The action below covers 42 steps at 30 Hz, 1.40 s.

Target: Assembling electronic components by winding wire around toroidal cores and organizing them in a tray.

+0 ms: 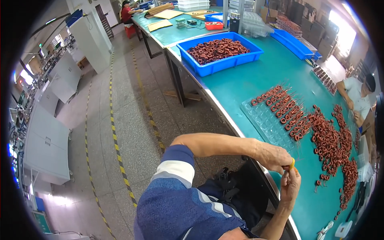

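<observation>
Above the near edge of the green table, my two hands meet fingertip to fingertip. My left hand (274, 157) is closed, its fingers pinched round a small red-brown ring coil (285, 168) that is mostly hidden. A yellow band (292, 163) shows at the fingertips; I cannot tell whether it is worn or held. My right hand (291, 185) comes up from below, its fingers closed at the same coil. Just beyond them lies a clear plastic tray (266, 122) with round pockets, partly filled with rows of wire-tailed ring coils (282, 108).
Loose ring coils (330, 140) lie heaped right of the tray. A blue bin (204, 70) full of red-brown rings stands farther along the table (224, 86). Across it, a co-worker (356, 96) handles parts. Another person (126, 14) sits at the far end. Striped floor lines (114, 132) run left.
</observation>
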Tool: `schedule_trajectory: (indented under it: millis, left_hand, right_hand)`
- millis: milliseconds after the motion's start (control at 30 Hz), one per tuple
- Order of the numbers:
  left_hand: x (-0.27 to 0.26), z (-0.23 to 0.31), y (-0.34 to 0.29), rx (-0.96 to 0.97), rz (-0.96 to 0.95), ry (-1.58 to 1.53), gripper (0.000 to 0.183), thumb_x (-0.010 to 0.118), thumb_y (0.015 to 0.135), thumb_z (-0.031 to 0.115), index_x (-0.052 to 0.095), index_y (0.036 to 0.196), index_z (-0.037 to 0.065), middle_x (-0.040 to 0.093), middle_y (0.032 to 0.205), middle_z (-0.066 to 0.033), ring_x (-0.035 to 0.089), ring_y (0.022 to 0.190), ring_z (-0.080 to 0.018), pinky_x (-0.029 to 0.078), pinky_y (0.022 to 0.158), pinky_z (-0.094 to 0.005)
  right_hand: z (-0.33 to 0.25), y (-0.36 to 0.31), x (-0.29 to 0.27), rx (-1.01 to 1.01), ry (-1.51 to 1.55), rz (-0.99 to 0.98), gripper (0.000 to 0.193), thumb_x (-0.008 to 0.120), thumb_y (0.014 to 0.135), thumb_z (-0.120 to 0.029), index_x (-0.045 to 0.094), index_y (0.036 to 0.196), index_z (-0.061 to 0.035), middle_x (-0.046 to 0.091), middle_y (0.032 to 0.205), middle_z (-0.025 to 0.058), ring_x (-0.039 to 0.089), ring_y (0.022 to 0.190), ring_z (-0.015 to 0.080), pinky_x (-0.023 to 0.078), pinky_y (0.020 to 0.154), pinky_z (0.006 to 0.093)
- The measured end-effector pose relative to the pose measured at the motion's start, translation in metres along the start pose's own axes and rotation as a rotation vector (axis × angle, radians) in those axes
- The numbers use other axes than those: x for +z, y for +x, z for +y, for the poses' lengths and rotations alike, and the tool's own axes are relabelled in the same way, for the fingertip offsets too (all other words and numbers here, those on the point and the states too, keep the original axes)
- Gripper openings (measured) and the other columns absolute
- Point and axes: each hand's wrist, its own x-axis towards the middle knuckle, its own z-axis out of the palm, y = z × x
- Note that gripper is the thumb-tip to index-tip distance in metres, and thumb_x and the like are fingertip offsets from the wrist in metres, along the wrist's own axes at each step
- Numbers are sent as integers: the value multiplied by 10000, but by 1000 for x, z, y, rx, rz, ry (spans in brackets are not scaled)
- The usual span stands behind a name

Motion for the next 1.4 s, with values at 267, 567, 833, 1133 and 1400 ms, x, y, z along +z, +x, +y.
schedule_trajectory:
  millis: [267, 567, 833, 1133, 1400]
  left_hand:
    - [19, -14, -11, 395, -15, 858, 155, 563, 781, 202, 555, 741, 52, 582, 742, -91, 617, 703, -227, 520, 601, -341]
    - [30, -19, -13, 156, 194, 899, 189, 569, 799, 186, 539, 832, 2, 563, 737, -103, 613, 683, -246, 520, 568, -342]
    - [43, -13, 6, -81, 476, 128, 250, 594, 891, 139, 487, 1021, -47, 603, 796, -222, 636, 753, -383, 512, 609, -439]
    - [23, 11, 5, -158, 486, -692, 270, 521, 945, 152, 433, 1125, -29, 518, 671, -34, 500, 556, -102, 405, 499, -270]
    - [46, 7, 6, -156, 459, -831, 272, 501, 960, 171, 476, 1165, -6, 488, 651, -15, 479, 546, -93, 384, 478, -252]
  right_hand:
    - [8, 6, 14, 148, -148, 134, 83, 607, 862, -58, 587, 890, 17, 592, 664, 51, 506, 459, 95, 373, 405, 203]
    - [12, 2, 31, -174, -235, 314, 91, 586, 844, -84, 583, 820, 4, 485, 592, -4, 412, 463, 58, 308, 426, 202]
    - [2, -3, 61, -690, -712, 403, 137, 605, 919, -130, 608, 866, -4, 541, 636, -2, 473, 527, 46, 360, 485, 191]
    - [-20, 5, 42, -528, -277, 193, 169, 606, 929, -179, 574, 921, -13, 492, 665, -11, 406, 542, 57, 316, 496, 193]
    - [-7, -3, 40, -454, -139, 105, 400, 609, 930, -183, 491, 1250, 28, 567, 1009, 75, 566, 879, 133, 463, 840, 278]
